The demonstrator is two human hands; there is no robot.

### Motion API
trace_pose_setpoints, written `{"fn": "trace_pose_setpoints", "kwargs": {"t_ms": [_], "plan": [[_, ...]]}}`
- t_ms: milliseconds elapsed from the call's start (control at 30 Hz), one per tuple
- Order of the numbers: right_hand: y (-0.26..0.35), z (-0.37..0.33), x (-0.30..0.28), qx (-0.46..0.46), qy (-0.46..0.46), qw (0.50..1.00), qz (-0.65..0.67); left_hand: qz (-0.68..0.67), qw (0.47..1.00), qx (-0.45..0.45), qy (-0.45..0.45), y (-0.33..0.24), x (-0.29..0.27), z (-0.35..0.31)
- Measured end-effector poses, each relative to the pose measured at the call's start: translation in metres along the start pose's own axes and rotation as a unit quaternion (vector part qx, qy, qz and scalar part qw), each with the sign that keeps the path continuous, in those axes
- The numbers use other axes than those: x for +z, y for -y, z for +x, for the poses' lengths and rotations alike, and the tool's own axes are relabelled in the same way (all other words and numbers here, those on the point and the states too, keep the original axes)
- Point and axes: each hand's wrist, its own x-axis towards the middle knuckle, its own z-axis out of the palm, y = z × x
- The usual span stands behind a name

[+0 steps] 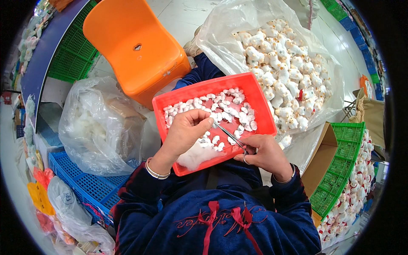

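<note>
While the left hand (187, 132) pinches what appears to be a small white piece (214, 125) over a red tray (262, 108), at the tips of metal forceps (228, 133) gripped by the right hand (267, 154), a slip of those tips could nip a finger. Scattered white pieces (231, 111) and loose stuffing (196, 155) fill the tray, beside one clear bag (221, 36) of white plush toys (278, 80) and another (123, 151) of fluff (90, 129).

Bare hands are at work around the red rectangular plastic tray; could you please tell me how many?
2: the left hand is over the tray, by the tip of the silver metal ring-handled tool; the right hand holds its handles, near the tray's lower right corner.
</note>
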Motion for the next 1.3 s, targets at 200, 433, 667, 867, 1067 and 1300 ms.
{"fn": "trace_pose_setpoints", "kwargs": {"t_ms": [200,433,667,867,1067,1300], "plan": [[0.002,0.0,-0.018,-0.069,-0.002,0.98,-0.186,0.086,0.992,-0.076,0.058,-0.005,-0.002,-0.002],[0.001,0.006,-0.021,-0.102,-0.014,0.973,-0.205,0.035,0.999,-0.025,0.016,-0.007,-0.012,0.0],[-0.011,0.026,-0.045,-0.062,0.071,0.97,-0.225,0.163,0.986,-0.02,-0.025,-0.022,-0.053,-0.025],[0.0,0.075,-0.017,-0.192,0.193,0.9,-0.339,0.399,0.916,0.009,0.052,-0.014,-0.032,-0.021],[0.017,0.117,0.046,-0.218,0.351,0.826,-0.385,0.568,0.811,-0.074,0.119,0.003,-0.012,0.0],[-0.02,0.095,-0.04,-0.134,0.338,0.924,-0.118,0.582,0.794,-0.112,0.135,0.021,-0.024,-0.005]]}}
